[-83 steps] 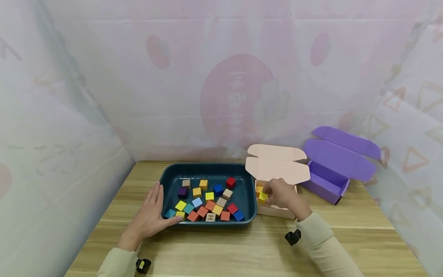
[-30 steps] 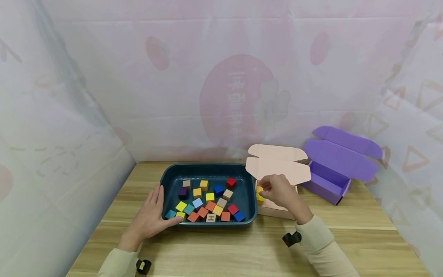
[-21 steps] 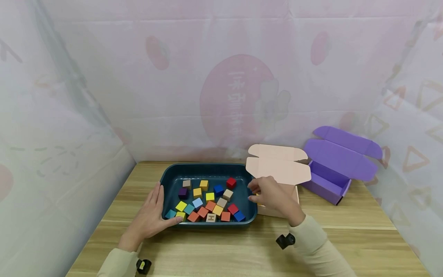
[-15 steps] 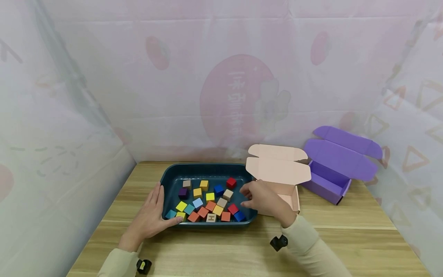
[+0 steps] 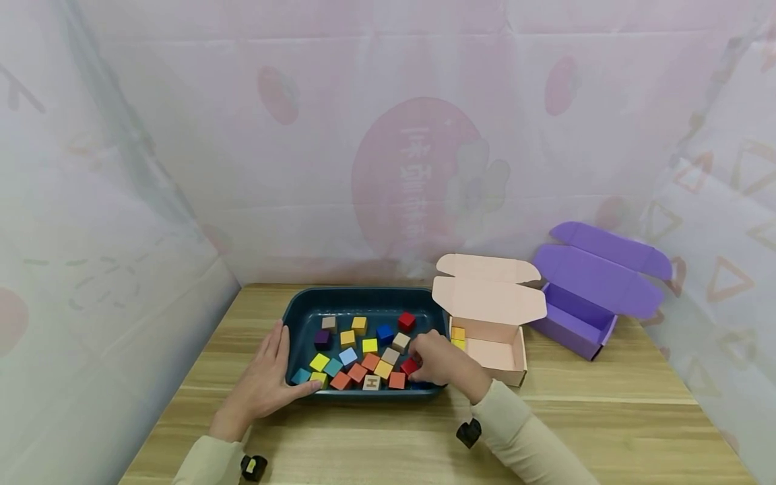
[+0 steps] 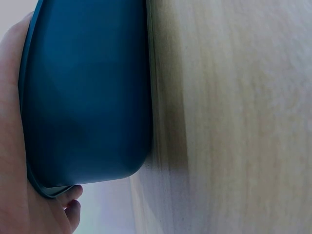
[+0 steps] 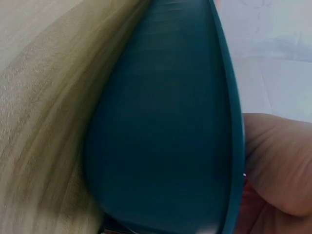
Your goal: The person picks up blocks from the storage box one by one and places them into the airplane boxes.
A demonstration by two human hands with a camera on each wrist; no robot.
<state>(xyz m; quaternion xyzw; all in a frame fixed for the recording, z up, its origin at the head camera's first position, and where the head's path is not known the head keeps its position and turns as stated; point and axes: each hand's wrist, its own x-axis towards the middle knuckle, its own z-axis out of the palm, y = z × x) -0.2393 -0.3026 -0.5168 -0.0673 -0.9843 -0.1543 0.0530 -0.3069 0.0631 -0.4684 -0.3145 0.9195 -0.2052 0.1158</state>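
A dark teal tray (image 5: 364, 395) holds several coloured wooden blocks. My left hand (image 5: 263, 374) rests against its left end, fingers straight along the outer wall and thumb across the near rim; the left wrist view shows the hand (image 6: 12, 146) close against the rim. Inside the tray's right end, my right hand (image 5: 442, 360) pinches a red block (image 5: 409, 366). That hand partly covers a dark blue block (image 5: 421, 386). In the right wrist view, the tray's wall (image 7: 165, 136) hides most of the fingers, with some red showing near the hand (image 7: 285, 165).
An open peach box (image 5: 515, 380) beside the tray has yellow blocks (image 5: 458, 339) along its left side. Behind it to the right stands an open purple box (image 5: 566, 333). Printed cloth walls (image 5: 303, 202) surround the wooden table (image 5: 364, 444).
My right hand has left the yellow block in the peach box and moved left and down to the red block in the tray. The left hand has stayed put.
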